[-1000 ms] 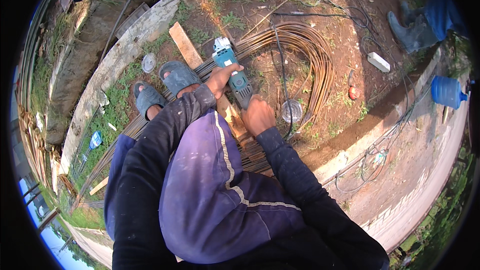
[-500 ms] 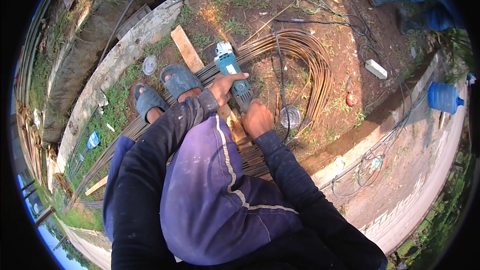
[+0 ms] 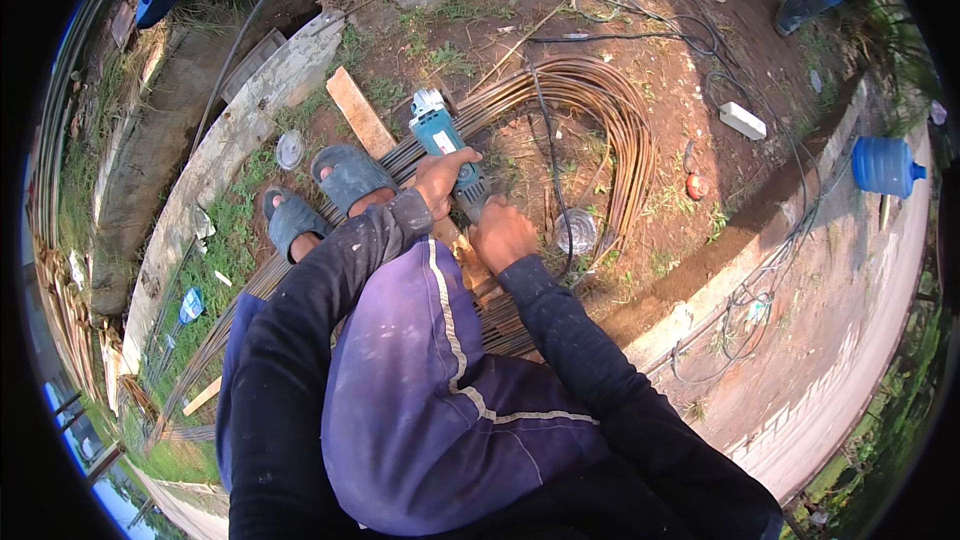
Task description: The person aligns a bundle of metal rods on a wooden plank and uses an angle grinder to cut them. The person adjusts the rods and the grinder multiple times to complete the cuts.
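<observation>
A teal angle grinder (image 3: pixel 433 130) with a silver head is held in both my hands. My left hand (image 3: pixel 438 180) wraps around its body, thumb across the top. My right hand (image 3: pixel 502 233) is closed around the rear end of its grip. The grinder's head lies over a bundle of thin steel rods (image 3: pixel 640 130), which bends round in a wide loop to the right. Its disc is mostly hidden. Under the rods lie a wooden plank (image 3: pixel 360 110) and another piece of wood (image 3: pixel 474 268) near my right wrist.
My sandalled feet (image 3: pixel 352 180) stand left of the grinder. A black cable (image 3: pixel 548 140) crosses the rod loop. Right are a white power strip (image 3: pixel 742 121), a blue water jug (image 3: pixel 884 168) and a low concrete edge (image 3: pixel 660 340). Another person's boots (image 3: pixel 800 8) stand far right.
The orange sparks beyond the grinder's head are gone. Both hands keep their hold on the grinder. The whole scene has shifted slightly left, and the other person's boots have moved.
</observation>
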`<state>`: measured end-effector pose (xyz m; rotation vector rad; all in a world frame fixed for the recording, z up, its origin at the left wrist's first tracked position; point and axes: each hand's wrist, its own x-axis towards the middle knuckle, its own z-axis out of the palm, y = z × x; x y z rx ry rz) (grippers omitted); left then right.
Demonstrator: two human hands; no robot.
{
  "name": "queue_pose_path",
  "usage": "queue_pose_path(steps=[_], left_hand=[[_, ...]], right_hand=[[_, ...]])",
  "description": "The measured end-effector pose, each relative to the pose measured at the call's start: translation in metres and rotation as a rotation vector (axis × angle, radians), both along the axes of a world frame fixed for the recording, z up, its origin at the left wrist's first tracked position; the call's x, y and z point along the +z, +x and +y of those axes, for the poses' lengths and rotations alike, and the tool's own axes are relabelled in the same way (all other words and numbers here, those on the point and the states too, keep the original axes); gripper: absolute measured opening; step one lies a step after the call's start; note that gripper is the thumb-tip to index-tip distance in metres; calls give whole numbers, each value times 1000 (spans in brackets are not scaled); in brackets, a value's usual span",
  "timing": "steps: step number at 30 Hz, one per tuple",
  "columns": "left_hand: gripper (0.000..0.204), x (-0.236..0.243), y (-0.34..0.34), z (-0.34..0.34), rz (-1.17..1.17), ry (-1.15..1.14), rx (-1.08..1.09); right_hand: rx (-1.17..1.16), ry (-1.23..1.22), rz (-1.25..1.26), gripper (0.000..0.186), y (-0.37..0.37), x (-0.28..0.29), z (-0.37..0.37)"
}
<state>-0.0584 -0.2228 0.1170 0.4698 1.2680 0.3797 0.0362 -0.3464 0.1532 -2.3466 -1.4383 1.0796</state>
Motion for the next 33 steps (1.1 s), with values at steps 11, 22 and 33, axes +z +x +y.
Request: queue_pose_path(steps=[11, 22, 33], left_hand=[[26, -16, 1, 5, 8, 77, 13], [28, -21, 0, 11, 12, 91, 37], [29, -22, -1, 13, 12, 114, 53]], right_hand=[[13, 40, -27, 39, -1, -3, 4], [-35, -18, -22, 43, -3, -4, 15], [-39, -104, -22, 42, -5, 9, 24]])
